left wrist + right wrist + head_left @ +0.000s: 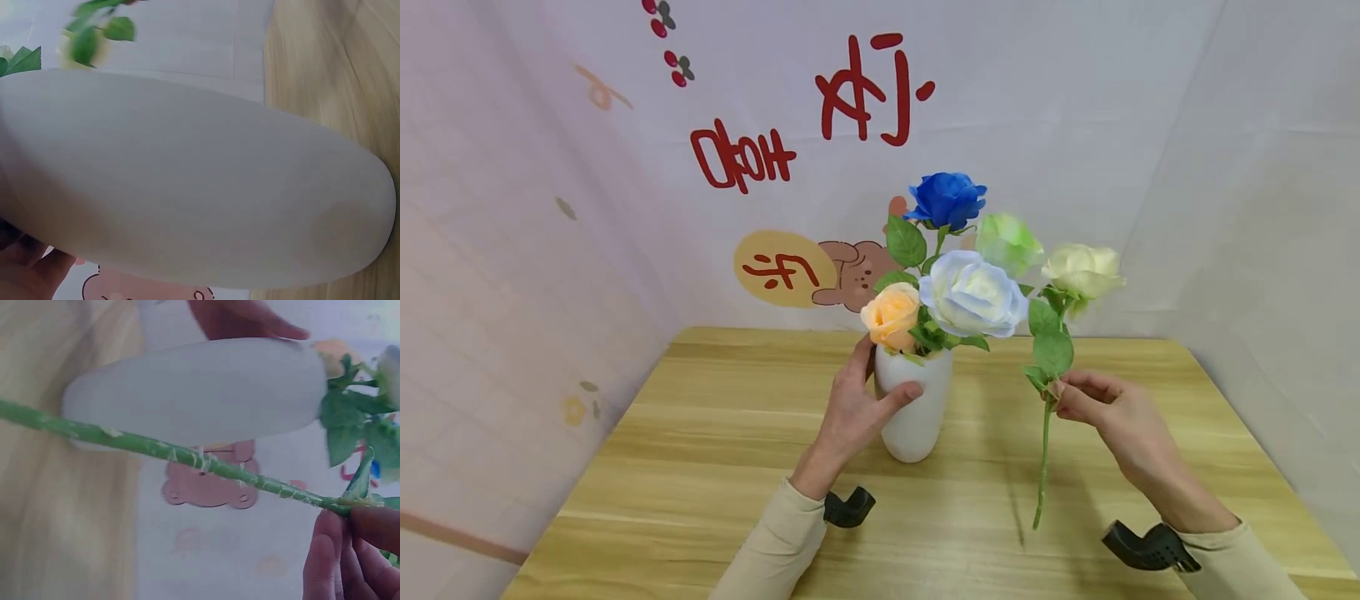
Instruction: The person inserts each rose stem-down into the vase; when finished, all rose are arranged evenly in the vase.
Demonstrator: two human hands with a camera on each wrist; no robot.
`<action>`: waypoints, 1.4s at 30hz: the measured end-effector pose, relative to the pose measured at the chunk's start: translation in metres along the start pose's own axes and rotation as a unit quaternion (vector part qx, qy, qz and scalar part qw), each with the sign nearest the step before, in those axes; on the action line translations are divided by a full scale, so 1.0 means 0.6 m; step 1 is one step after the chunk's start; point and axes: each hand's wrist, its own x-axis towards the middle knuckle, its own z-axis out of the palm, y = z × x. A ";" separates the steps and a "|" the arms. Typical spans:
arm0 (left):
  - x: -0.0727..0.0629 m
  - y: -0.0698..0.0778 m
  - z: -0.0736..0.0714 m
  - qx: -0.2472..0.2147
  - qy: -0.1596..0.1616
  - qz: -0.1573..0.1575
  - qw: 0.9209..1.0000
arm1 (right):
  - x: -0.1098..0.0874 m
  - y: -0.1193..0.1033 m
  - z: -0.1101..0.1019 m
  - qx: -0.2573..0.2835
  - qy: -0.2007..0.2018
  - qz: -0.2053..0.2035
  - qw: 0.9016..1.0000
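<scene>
A white vase (913, 425) stands upright on the table, and my left hand (853, 408) grips its upper part, thumb across the front and fingers around the far side. Out of its mouth rise a deep blue rose (947, 200), a pale green rose (1006, 242), a large white rose with light blue edges (973, 293) and a peach rose (891, 317). To the right of the vase, my right hand (1112, 412) pinches a cream rose (1082, 271) below its leaves. This rose is upright, its bare green stem (169, 452) hanging free above the tabletop.
The wooden table (737, 433) carries the vase near its middle. Behind it hangs a white cloth backdrop (1037, 108) with red characters and a cartoon bear (861, 279). Each wrist wears a black mount (850, 507).
</scene>
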 end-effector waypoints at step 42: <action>-0.001 0.006 -0.010 -0.011 -0.013 -0.036 0.999 | 0.040 -0.221 0.046 0.493 0.172 -0.327 0.788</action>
